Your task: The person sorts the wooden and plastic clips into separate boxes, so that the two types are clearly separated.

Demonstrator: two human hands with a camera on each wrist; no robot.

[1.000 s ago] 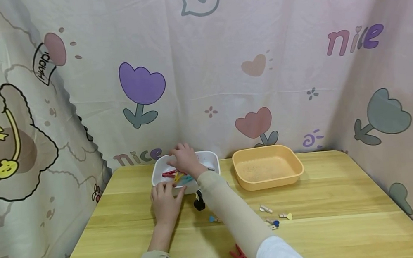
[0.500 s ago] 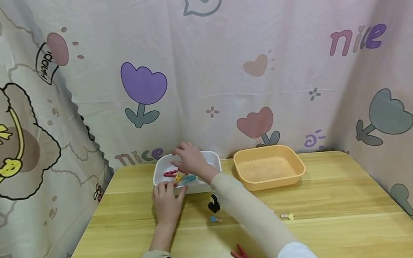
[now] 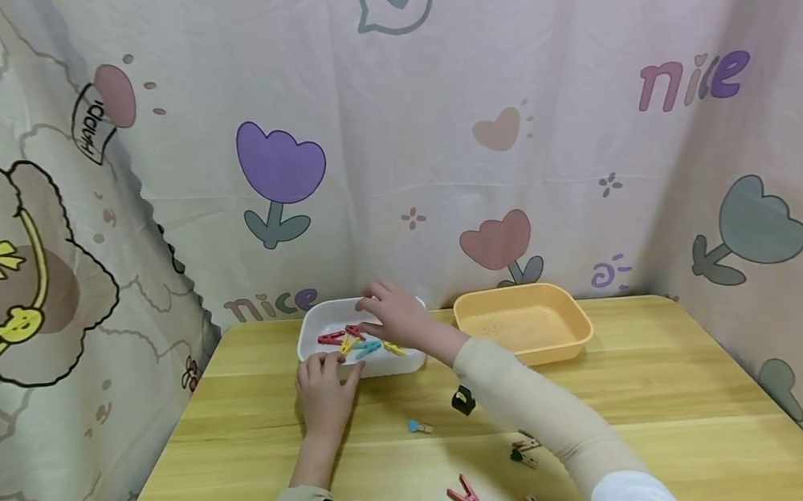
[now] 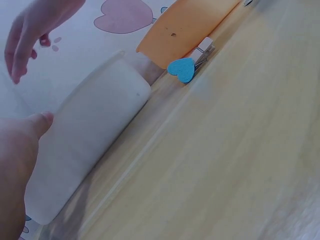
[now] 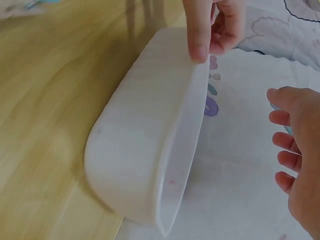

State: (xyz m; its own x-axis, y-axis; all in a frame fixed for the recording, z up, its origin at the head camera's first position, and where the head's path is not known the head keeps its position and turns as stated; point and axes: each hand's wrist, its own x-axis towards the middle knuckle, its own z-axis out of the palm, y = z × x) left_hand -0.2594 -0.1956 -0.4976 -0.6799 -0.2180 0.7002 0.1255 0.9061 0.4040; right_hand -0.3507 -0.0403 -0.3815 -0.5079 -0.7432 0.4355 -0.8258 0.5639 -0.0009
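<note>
In the head view, a white basin (image 3: 412, 362) holds several plastic clothespins: a red clothespin (image 3: 331, 339), yellow ones and a teal clothespin (image 3: 369, 348). My left hand (image 3: 325, 399) holds the basin's near left rim. Its thumb (image 4: 42, 122) lies against the outer wall in the left wrist view, with fingers over the rim. Above the basin's right half hovers my right hand (image 3: 400, 315), fingers loosely bent; nothing shows between them. In the right wrist view, that hand (image 5: 305, 150) is apart from the basin wall (image 5: 135, 135).
An orange basin (image 3: 527, 351) stands to the right. On the table (image 3: 380, 478) lie a red clothespin (image 3: 467, 497), a small wooden clothespin with a blue heart (image 3: 419, 426) and a few small wooden ones, including a dark-topped clothespin (image 3: 523, 458). A printed curtain (image 3: 392, 154) hangs behind.
My right hand has moved rightward over the white basin, uncovering more clothespins inside. Its forearm now covers other table clothespins and reveals some near the front. The left hand has stayed in place.
</note>
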